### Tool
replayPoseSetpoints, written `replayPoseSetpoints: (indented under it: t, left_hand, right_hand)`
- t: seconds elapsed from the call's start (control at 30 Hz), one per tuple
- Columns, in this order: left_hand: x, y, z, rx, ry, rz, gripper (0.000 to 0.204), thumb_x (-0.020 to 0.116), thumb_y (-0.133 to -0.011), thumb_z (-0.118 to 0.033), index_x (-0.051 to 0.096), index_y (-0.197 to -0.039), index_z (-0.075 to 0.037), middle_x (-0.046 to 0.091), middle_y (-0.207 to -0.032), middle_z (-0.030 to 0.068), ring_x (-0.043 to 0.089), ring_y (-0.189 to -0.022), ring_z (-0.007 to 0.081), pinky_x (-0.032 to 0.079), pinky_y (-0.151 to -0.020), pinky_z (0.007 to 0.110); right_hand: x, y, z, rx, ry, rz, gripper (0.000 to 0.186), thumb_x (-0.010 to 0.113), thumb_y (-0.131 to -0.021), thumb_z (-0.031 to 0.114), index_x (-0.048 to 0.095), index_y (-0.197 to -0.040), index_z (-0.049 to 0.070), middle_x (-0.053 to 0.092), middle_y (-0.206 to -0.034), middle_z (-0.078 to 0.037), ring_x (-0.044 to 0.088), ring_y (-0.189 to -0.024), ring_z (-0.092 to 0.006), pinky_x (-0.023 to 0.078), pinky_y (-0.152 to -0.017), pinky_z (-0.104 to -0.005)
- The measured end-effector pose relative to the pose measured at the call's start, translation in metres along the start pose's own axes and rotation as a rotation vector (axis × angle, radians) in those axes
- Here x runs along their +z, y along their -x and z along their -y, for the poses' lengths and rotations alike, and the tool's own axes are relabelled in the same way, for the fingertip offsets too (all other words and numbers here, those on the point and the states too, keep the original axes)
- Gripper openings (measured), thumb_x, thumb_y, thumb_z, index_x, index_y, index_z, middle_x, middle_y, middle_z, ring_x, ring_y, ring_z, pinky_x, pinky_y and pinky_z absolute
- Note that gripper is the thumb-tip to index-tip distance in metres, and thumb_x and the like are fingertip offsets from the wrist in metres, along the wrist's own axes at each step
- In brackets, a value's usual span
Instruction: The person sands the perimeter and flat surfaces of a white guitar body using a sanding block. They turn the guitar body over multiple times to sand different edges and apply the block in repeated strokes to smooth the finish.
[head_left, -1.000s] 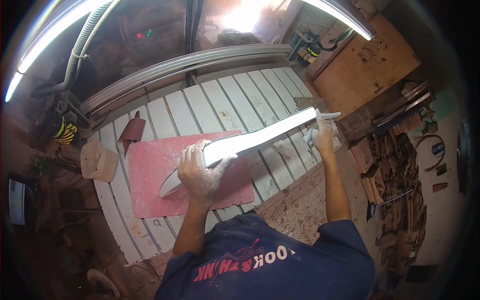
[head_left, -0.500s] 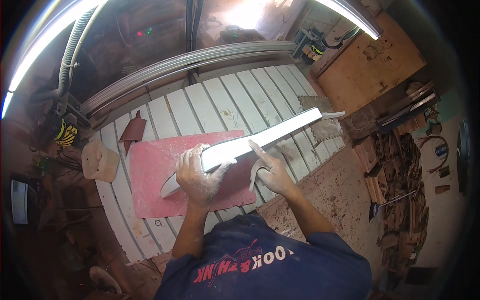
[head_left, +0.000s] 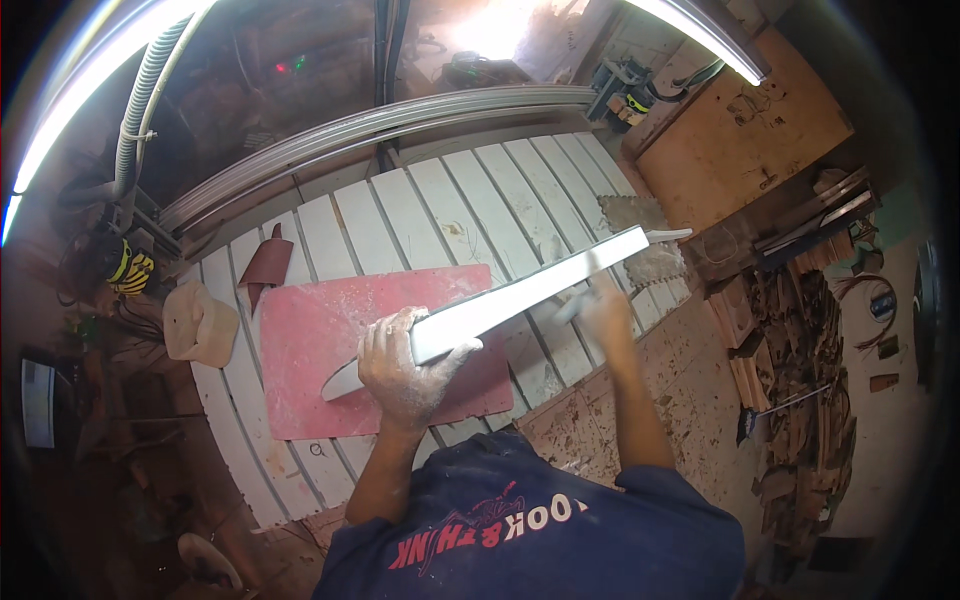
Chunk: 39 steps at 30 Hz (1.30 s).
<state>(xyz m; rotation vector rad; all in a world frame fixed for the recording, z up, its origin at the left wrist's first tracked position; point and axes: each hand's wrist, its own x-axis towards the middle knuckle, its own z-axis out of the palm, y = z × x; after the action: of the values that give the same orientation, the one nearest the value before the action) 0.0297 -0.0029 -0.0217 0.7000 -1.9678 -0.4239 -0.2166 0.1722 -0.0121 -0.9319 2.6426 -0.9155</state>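
Note:
A long, pale bar-like piece [head_left: 530, 295], brightly lit on its upper face, slants across the bench from lower left to upper right. It narrows toward the far right, where a slim tip [head_left: 668, 236] shows beyond its squared end. At the lower left a rounded pale end [head_left: 342, 384] sticks out past my left hand. Dusty white, my left hand [head_left: 402, 368] is closed around the wide end, thumb on the near side. My right hand [head_left: 607, 315], smeared by motion, is at the near edge of the narrower part. A small greyish folded sheet [head_left: 570, 307] appears in its fingers, blurred.
A dusty red mat [head_left: 300, 330] lies on the white slatted bench [head_left: 420, 200] beneath the piece. A curled brown sheet [head_left: 268, 268] and a beige cap [head_left: 198, 322] are at the left. Grey foam mats [head_left: 650, 265] lie at the right end; wood offcuts [head_left: 800, 420] are piled beyond.
My right hand has moved right and away from me along the piece, from its middle toward the narrow end. My left hand keeps its grip, and the piece has shifted slightly.

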Motion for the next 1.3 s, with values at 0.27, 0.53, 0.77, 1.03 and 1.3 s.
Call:
replayPoseSetpoints:
  t: [0.27, 0.53, 0.77, 1.03, 1.3]
  left_hand:
    - [-0.002, 0.005, -0.002, 0.008, 0.03, 0.008, 0.072, 0.088, -0.064, -0.063, 0.069, -0.103, -0.006, 0.069, -0.094, 0.0079, 0.066, -0.085, 0.0288, 0.052, -0.074, 0.042]
    - [-0.007, 0.013, 0.006, -0.052, 0.03, 0.09, 0.075, 0.088, -0.066, -0.06, 0.067, -0.111, -0.003, 0.07, -0.104, 0.0122, 0.065, -0.096, 0.0341, 0.051, -0.084, 0.045]
    - [-0.004, 0.054, 0.059, -0.14, 0.062, 0.026, 0.094, 0.059, -0.089, -0.073, 0.056, -0.141, 0.005, 0.065, -0.132, 0.0216, 0.061, -0.117, 0.042, 0.046, -0.103, 0.053]
    - [-0.028, 0.203, 0.179, -0.745, 0.075, 0.191, 0.101, 0.041, -0.1, -0.072, 0.024, -0.158, 0.009, 0.032, -0.16, 0.0333, 0.032, -0.149, 0.0482, 0.026, -0.123, 0.052]
    - [-0.027, 0.123, 0.081, -0.353, 0.079, 0.177, 0.125, 0.055, -0.087, -0.081, 0.014, -0.159, 0.012, 0.019, -0.166, 0.0331, 0.017, -0.155, 0.0464, 0.013, -0.126, 0.056]
  right_hand:
    - [-0.022, -0.014, -0.01, 0.074, 0.044, -0.011, 0.079, 0.049, -0.085, -0.002, 0.039, -0.161, 0.019, 0.078, -0.088, -0.014, 0.075, -0.076, -0.0234, 0.058, -0.077, -0.0341]
    - [0.026, 0.014, 0.003, -0.054, -0.025, -0.096, 0.081, 0.049, -0.083, -0.003, 0.035, -0.162, 0.016, 0.076, -0.088, -0.018, 0.072, -0.075, -0.0309, 0.057, -0.077, -0.038]
    - [0.05, 0.051, 0.067, -0.137, -0.195, 0.163, 0.086, 0.045, -0.081, -0.006, 0.03, -0.164, 0.011, 0.07, -0.066, -0.01, 0.057, -0.058, -0.0116, 0.05, -0.064, -0.0277]
    - [0.062, 0.048, 0.063, -0.074, -0.34, 0.172, 0.086, 0.041, -0.081, -0.009, 0.028, -0.164, 0.009, 0.072, -0.066, -0.009, 0.061, -0.06, -0.0113, 0.049, -0.072, -0.023]
    - [0.068, 0.053, 0.069, -0.009, -0.341, 0.138, 0.083, 0.038, -0.085, -0.01, 0.025, -0.165, 0.011, 0.072, -0.072, -0.01, 0.063, -0.065, -0.0097, 0.047, -0.063, -0.0227]
